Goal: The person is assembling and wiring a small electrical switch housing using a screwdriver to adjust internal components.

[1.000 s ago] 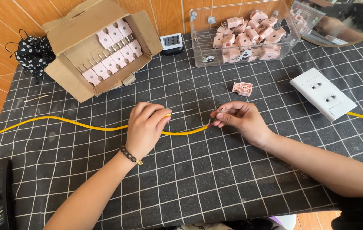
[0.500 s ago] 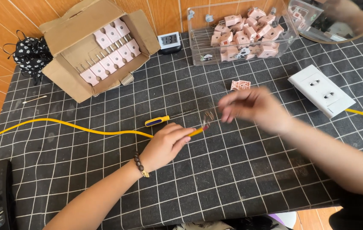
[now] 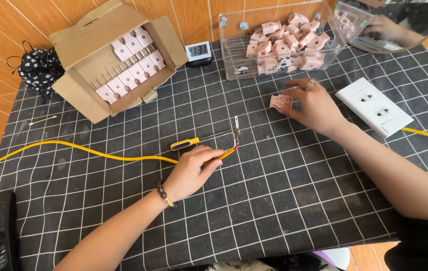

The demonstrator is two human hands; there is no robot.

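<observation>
Nearby, clear bin (image 3: 234,47) full of pink plugs (image 3: 284,42).

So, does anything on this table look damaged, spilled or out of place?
Nothing looks spilled or broken. One thing stands out: the yellow cable under the left hand ends in bare, stripped wires. A single small screw also lies loose on the checked cloth.

head-worn view, steep downward look, close over checked table (image 3: 284,200)
</observation>
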